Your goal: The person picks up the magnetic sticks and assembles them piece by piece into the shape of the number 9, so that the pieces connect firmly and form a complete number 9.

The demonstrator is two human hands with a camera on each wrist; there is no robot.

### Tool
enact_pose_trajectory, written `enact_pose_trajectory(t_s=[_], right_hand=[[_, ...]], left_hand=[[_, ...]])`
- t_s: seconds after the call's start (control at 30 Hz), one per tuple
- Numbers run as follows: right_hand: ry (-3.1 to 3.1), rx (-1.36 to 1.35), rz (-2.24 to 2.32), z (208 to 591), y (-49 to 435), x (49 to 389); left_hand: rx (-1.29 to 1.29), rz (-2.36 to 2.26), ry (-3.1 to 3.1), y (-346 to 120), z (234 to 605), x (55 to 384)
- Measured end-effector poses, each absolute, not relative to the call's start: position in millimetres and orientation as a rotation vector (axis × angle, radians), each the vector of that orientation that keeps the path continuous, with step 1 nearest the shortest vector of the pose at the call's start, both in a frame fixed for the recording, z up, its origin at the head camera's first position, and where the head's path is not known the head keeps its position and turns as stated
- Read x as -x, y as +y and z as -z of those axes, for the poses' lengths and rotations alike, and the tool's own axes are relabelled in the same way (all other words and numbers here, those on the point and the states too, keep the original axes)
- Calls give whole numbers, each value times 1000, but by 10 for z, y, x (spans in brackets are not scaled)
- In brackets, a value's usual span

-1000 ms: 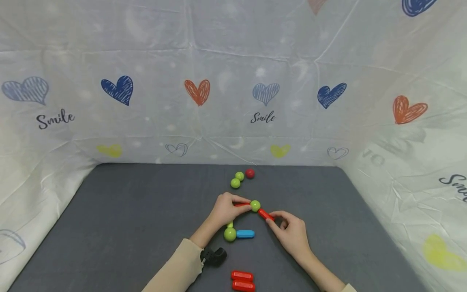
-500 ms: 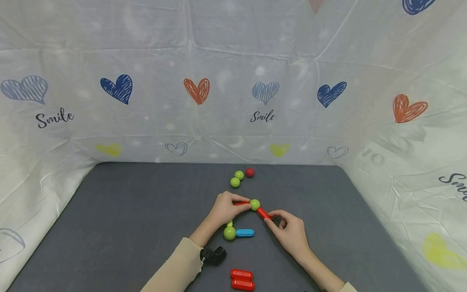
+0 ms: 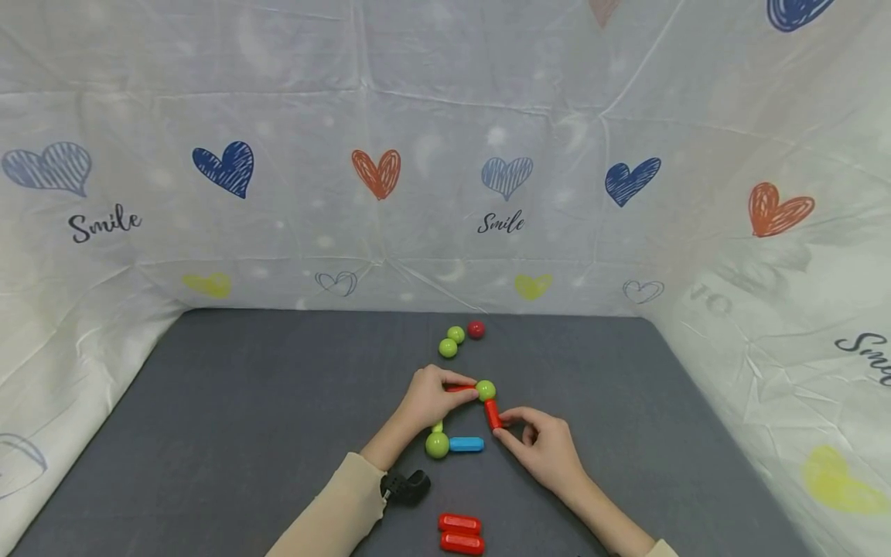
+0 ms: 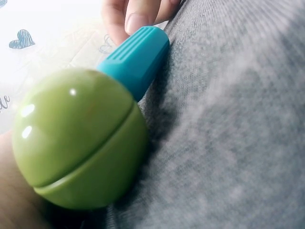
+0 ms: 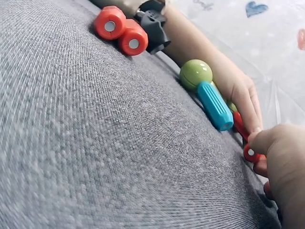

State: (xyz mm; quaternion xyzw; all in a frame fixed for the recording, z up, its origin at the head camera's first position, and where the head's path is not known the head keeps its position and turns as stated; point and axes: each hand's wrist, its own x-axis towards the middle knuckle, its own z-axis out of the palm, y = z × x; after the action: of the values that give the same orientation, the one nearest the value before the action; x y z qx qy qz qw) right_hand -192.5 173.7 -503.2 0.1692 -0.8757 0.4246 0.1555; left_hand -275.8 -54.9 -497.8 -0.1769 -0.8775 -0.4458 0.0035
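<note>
In the head view, my left hand (image 3: 426, 398) pinches a red rod (image 3: 459, 388), its fingertips against a green ball (image 3: 486, 390) at the rod's right end. A second red rod (image 3: 493, 415) runs from that ball toward me; my right hand (image 3: 546, 449) pinches its near end between thumb and forefinger. Below my left hand lies another green ball (image 3: 437, 445), joined to a blue rod (image 3: 466, 444) and a yellow-green rod (image 3: 437, 426) that goes partly under the hand. In the left wrist view this ball (image 4: 81, 138) and blue rod (image 4: 136, 59) fill the foreground.
Two red rods (image 3: 461, 534) lie side by side at the front; the right wrist view shows silver discs on their ends. Two green balls (image 3: 448, 348) and a red ball (image 3: 476, 329) sit at the back of the grey table (image 3: 278, 402). A printed sheet (image 3: 431, 232) hangs behind.
My right hand has swung the red rod's near end to the left and slightly toward me, so it points more nearly straight at me. My left hand has stayed put.
</note>
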Motion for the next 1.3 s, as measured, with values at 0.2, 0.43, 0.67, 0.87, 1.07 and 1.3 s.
enact_pose_trajectory(t_s=[0.2,0.43,0.67,0.87,1.07,1.3], right_hand=[[-2489,-610,-1193,5066,1745,1931],[-2476,-682,-1219,5081,1739,1905],[-2458,-655,-1231,5083,1740,1902],[-2460,-616,-1225,5062,1742,1910],[-2472,-587,-1224,5069,1728,1919],[-2514,-516,-1265,5060,1725,1939]], left_hand=[[565,1401,-2746,-557,4981,2769],[563,1390,-2752,-567,4996,2744],[565,1395,-2739,-564,5015,2748],[565,1404,-2736,-556,4996,2751],[571,1405,-2733,-561,4995,2746],[571,1392,-2739,-557,4979,2755]])
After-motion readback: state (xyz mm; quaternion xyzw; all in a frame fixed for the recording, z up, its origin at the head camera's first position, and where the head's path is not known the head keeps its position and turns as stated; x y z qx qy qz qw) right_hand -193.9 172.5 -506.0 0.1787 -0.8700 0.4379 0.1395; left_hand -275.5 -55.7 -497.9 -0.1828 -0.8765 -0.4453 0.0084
